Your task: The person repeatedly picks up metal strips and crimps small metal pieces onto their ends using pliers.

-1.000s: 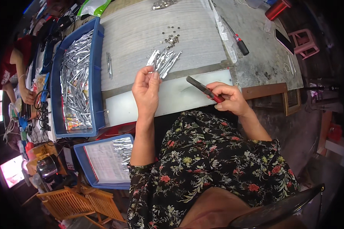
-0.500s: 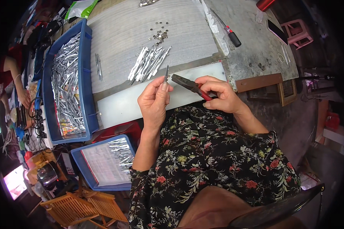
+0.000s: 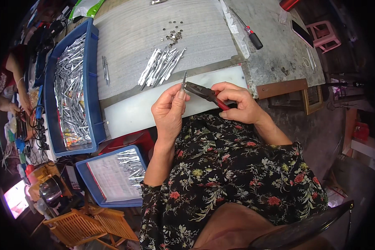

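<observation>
My left hand [image 3: 169,109] pinches a thin metal strip [image 3: 184,77], which points up and away from me between thumb and fingertips. My right hand [image 3: 242,104] is wrapped round the red handles of a pair of pliers [image 3: 201,91]. The dark jaws reach left to the strip, at the tips of my left fingers. Whether they grip it is too small to tell. Beyond my hands, a bunch of similar silvery strips [image 3: 161,67] lies on the grey foam sheet [image 3: 125,41], with small round metal pieces [image 3: 173,36] scattered farther back.
A white board [image 3: 131,118] lies along the near table edge. To the left stands a deep blue bin [image 3: 94,83] full of metal strips, with a smaller blue tray [image 3: 87,175] below. A screwdriver [image 3: 254,38] and a phone [image 3: 302,33] lie right. Another person's hand [image 3: 26,102] shows far left.
The plier jaws have shifted slightly left and now meet the strip; a small gap showed before. My left hand has moved a little to the right.
</observation>
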Demonstrator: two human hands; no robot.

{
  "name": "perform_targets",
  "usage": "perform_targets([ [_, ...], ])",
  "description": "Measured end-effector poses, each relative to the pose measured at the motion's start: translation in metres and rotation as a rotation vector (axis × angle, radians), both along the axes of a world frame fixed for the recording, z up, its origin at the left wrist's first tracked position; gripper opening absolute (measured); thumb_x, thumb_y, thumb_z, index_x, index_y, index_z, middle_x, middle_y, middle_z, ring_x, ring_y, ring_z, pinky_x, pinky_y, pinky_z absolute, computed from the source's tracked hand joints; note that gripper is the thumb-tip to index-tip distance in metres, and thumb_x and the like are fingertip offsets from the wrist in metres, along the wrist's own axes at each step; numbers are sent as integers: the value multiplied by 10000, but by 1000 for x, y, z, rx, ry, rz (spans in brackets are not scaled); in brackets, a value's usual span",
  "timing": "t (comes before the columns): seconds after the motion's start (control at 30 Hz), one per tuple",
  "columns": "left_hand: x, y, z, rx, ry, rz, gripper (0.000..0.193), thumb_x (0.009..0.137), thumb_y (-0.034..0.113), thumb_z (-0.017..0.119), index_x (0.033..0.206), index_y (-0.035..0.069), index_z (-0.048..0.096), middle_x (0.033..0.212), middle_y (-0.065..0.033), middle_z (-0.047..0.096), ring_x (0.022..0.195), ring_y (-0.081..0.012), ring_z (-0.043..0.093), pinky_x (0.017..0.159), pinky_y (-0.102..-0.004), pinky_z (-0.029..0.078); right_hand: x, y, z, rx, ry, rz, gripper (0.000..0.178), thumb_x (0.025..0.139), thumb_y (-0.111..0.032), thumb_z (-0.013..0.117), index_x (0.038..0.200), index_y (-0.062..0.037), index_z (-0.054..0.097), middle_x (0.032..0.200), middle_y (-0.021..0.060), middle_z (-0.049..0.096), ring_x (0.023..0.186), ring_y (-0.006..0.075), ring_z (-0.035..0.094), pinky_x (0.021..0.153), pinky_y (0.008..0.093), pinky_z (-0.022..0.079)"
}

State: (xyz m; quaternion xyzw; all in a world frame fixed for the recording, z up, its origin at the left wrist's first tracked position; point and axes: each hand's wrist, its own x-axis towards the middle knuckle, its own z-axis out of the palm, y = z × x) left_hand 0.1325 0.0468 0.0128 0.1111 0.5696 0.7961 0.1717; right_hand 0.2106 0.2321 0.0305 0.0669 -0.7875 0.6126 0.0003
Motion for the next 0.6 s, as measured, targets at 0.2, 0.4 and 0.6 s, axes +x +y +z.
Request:
perform_targets([
  [0.2,1,1,0,-50,38,24,211,834,73,533,1004,-50,551,705,-57,568,464,-24,372,407,-155,272,-1,0,-2,98,73,-23,205,562,-22,645,728,-4,525,974,124,526,817,193,525,721,265,410],
  [0.4,4,6,-9,-172,354,153,204,831,86,547,989,-43,562,709,-34,562,490,-17,388,424,-150,283,-1,5,-10,-547,-351,84,167,570,4,610,714,6,525,973,97,540,770,132,511,674,242,412],
  [0.6,4,5,-1,-129,228,139,211,838,84,535,1007,-41,546,712,-29,552,487,-14,381,417,-149,278,-1,1,-6,-516,-330,35,195,571,14,611,751,6,535,994,67,516,768,78,481,674,218,393],
])
